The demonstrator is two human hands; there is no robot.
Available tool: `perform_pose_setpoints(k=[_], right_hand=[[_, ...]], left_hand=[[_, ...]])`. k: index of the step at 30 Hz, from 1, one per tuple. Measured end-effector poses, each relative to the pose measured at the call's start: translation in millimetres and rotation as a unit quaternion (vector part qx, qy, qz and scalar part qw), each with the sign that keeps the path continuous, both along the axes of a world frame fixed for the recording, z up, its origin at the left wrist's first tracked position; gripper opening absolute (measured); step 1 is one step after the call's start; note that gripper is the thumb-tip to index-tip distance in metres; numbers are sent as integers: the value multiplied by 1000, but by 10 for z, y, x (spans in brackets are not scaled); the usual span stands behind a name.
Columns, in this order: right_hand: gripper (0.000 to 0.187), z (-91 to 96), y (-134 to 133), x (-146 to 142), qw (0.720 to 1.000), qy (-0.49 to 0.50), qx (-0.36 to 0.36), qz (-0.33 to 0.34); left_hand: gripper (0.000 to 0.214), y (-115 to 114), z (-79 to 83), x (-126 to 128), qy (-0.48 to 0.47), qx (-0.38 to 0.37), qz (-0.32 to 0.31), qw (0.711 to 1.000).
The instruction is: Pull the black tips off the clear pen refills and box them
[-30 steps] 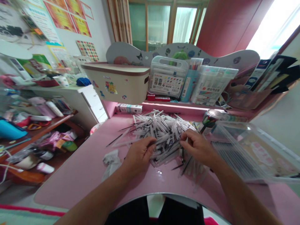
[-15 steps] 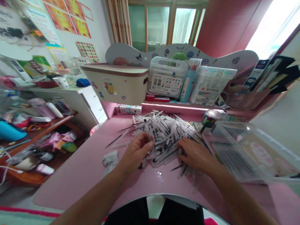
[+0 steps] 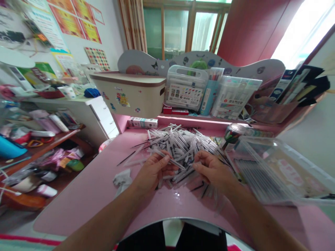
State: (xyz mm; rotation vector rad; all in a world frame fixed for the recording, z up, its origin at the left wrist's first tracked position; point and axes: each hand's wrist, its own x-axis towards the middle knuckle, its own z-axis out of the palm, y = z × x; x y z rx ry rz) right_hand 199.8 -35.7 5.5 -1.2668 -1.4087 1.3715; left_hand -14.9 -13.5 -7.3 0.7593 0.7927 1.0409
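Observation:
My left hand (image 3: pixel 153 170) is closed on a slim whitish pen (image 3: pixel 176 163), held between thumb and fingers and slanting down to the right. My right hand (image 3: pixel 211 170) is closed in a pinch just right of the pen's end; what its fingertips hold, if anything, I cannot make out. Beyond and under both hands spreads a heap of clear and white pen parts (image 3: pixel 180 137), with thin dark refills (image 3: pixel 126 158) sticking out at its left. A few dark pieces (image 3: pixel 197 187) lie below my right hand on the pink desk (image 3: pixel 86 202).
To the right sits a clear plastic box (image 3: pixel 285 202) with rows of dark thin sticks beside or inside it. A drink can (image 3: pixel 232 134) stands behind it. Crumpled white tissue (image 3: pixel 123 179) lies left. A shelf holds a beige bin (image 3: pixel 131 96) and marker cases (image 3: pixel 186 87).
The pen in my left hand has tipped from upright to slanting rightward. My right hand has risen out of the heap's right side and moved left, closer to the pen.

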Motion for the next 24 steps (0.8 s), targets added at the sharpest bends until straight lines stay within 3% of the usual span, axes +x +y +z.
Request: perform_pose_setpoints(k=[6,24], right_hand=[[26,-40,-70,-159,993,112,-42,-24],[32,-85,-50,-154,995,103,-4,-9]], left_hand=[[16,-9,12,46,-26,-47,22,998],[14,22,-45,53,-43,-43,75,995]])
